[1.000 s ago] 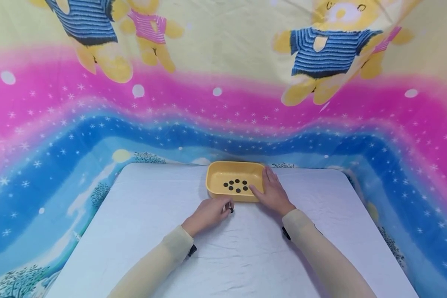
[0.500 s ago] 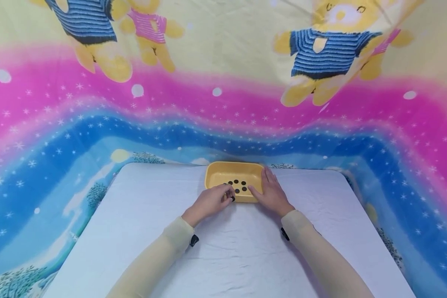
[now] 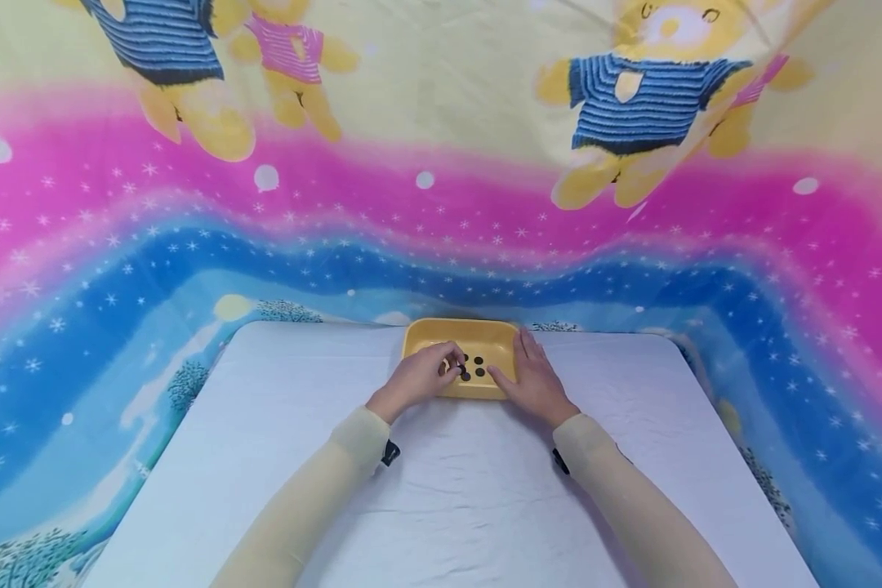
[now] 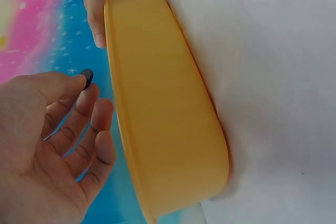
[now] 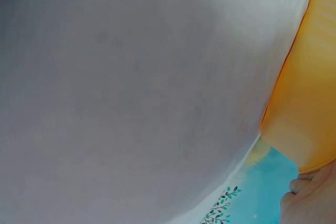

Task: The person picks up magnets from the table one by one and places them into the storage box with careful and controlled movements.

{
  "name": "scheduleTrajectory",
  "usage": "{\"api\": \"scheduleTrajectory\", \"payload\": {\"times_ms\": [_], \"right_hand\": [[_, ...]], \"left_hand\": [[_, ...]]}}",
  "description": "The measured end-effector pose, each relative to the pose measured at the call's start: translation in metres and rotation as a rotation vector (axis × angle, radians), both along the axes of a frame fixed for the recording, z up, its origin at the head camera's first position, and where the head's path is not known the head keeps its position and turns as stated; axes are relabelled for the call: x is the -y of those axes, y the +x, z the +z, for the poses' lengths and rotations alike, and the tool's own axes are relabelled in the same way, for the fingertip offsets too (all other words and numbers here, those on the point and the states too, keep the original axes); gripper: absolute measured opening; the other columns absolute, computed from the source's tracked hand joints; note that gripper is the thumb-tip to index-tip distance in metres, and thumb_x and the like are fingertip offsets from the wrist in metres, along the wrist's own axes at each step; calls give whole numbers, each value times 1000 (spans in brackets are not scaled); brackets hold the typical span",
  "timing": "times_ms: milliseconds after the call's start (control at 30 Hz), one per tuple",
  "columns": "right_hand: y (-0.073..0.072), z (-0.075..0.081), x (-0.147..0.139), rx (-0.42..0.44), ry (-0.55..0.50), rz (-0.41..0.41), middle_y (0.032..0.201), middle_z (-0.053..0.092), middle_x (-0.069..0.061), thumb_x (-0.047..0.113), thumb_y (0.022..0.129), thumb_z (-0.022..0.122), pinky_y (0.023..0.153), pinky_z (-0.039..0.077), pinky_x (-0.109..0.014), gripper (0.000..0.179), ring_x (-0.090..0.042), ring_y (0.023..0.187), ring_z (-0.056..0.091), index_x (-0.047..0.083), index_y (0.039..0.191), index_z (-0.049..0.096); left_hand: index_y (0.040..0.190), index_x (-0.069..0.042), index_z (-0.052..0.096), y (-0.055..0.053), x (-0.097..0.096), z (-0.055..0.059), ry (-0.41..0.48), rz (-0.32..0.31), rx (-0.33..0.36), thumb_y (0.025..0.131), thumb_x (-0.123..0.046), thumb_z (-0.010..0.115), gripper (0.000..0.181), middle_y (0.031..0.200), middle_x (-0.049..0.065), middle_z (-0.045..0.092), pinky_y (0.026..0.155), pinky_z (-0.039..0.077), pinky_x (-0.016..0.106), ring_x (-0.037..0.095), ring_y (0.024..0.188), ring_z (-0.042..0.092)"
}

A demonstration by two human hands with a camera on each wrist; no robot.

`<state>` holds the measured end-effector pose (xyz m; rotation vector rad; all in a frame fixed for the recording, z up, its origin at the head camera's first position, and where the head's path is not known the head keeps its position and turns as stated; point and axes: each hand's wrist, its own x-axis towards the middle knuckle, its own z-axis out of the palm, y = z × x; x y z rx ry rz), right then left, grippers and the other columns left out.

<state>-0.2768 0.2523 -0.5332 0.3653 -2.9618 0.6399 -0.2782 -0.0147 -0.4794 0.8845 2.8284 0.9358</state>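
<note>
Over the left part of a yellow plastic box [image 3: 441, 390], my left hand [image 3: 417, 372] pinches a small black disc [image 4: 87, 79] between thumb and forefinger, above the rim. Its other fingers are loosely bent in the left wrist view. Several like black discs [image 3: 479, 372] lie on the box floor; some are hidden behind the left hand. My right hand [image 3: 535, 384] holds the box at its right end, fingers along the outer side and thumb over the rim. In the right wrist view only part of that hand [image 5: 315, 198] shows beside the box wall.
The box stands at the back edge of a table [image 3: 323, 359] covered in white cloth. Right behind it hangs a patterned curtain [image 3: 426, 229] with printed bears, which also runs down both sides of the table. Both wrists wear dark straps below beige sleeves.
From in front of the box, my left hand has risen and moved forward over it with the black disc pinched. The right hand has kept its place on the box.
</note>
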Motion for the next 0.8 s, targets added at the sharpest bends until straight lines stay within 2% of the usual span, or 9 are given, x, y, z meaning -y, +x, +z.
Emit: {"api": "scheduleTrajectory", "payload": {"times_ms": [233, 533, 800], "right_hand": [[0, 1, 0, -3, 7, 4, 180, -6, -14, 68, 107, 47, 135, 6, -50, 104, -32, 167, -1, -6, 169, 8], [0, 1, -1, -4, 13, -1, 180, -7, -13, 72, 106, 43, 135, 7, -49, 106, -31, 167, -1, -5, 169, 7], [0, -1, 0, -17, 14, 1, 180, -6, -13, 76, 105, 41, 135, 9, -51, 109, -37, 166, 5, -6, 169, 9]], "left_hand": [[118, -22, 69, -15, -4, -6, -15, 8, 19, 107, -22, 69, 11, 103, -8, 70, 77, 56, 31, 9, 88, 64], [118, -21, 70, -31, -10, -14, -9, 41, 106, 109, -24, 66, 10, 100, -8, 69, 68, 54, 31, 11, 76, 64], [119, -21, 70, -41, -17, -24, -58, 78, 114, 109, -25, 65, 11, 98, -9, 68, 72, 52, 33, 12, 79, 63]]}}
